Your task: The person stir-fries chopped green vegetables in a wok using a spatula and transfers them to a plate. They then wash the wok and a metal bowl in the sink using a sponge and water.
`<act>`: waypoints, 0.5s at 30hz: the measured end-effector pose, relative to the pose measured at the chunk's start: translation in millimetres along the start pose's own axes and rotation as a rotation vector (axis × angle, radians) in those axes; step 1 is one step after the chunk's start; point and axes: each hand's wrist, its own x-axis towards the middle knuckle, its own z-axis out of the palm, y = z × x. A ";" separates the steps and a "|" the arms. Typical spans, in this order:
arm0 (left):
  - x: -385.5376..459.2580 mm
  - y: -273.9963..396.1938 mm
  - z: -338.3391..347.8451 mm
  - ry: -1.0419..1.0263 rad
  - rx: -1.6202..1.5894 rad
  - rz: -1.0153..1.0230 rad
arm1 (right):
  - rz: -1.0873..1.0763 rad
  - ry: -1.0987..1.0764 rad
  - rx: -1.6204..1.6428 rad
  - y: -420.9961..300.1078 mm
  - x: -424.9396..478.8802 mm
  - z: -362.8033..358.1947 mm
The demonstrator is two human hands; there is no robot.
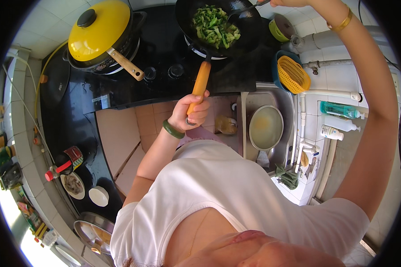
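Note:
My left hand (192, 111) is wrapped around the orange-brown wooden handle (201, 80) of a black wok (250, 36). Chopped green vegetables (215, 26) lie in the wok, which sits on the right burner of the cooktop. Up at the top edge, my right hand (289, 2) grips the end of a dark metal spatula or ladle (245, 11); part of that hand is cut off by the frame. The utensil's head reaches down into the greens at their right side.
Left of the wok stands a pan with a yellow lid (102, 30) and a jutting wooden handle (125, 63). A yellow basket (292, 74) rests by the sink (250, 100), which holds a round basin (266, 127). A red-capped bottle (67, 160) and a plate of food (73, 185) occupy the left counter.

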 end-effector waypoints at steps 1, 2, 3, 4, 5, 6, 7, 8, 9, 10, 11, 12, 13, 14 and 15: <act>-2.1 1.0 -0.4 0.000 0.005 0.027 | -0.029 0.001 0.026 3.0 11.1 -5.4; -4.5 1.8 -0.4 0.009 0.007 0.051 | -0.057 0.001 0.053 7.8 24.4 -9.6; -7.1 2.5 -0.3 0.020 0.008 0.077 | -0.088 0.000 0.079 9.5 37.7 -15.1; -7.9 2.8 -0.7 0.018 0.003 0.073 | -0.099 -0.021 0.091 14.0 41.9 -17.8; -9.1 2.9 -1.2 0.017 -0.001 0.076 | -0.116 -0.038 0.102 17.9 46.9 -20.6; -7.8 2.8 -0.8 0.020 -0.001 0.069 | -0.123 -0.055 0.120 22.2 46.9 -20.2; -8.1 3.3 -0.3 0.023 0.000 0.069 | -0.142 -0.058 0.126 25.1 50.4 -20.2; -9.9 4.1 0.9 0.020 0.002 0.077 | -0.167 -0.059 0.129 27.1 56.5 -21.2; -6.5 1.8 0.9 0.015 0.000 0.032 | -0.147 -0.080 0.151 27.6 42.5 -15.5; -3.2 0.3 0.5 0.010 -0.003 -0.010 | -0.111 -0.103 0.176 27.8 29.8 -12.6; 0.3 -0.3 -0.6 0.007 -0.011 -0.048 | -0.076 -0.126 0.201 26.5 17.2 -13.1; -2.6 1.6 1.4 0.010 -0.009 -0.014 | -0.102 -0.118 0.204 23.1 27.4 -22.0; -5.4 3.3 3.2 0.014 -0.009 0.019 | -0.132 -0.118 0.191 25.3 42.9 -24.8; -8.1 4.1 4.9 0.020 -0.006 0.056 | -0.162 -0.118 0.176 29.1 62.5 -26.8; -11.0 4.3 6.7 0.027 -0.003 0.095 | -0.194 -0.117 0.160 26.4 78.6 -32.8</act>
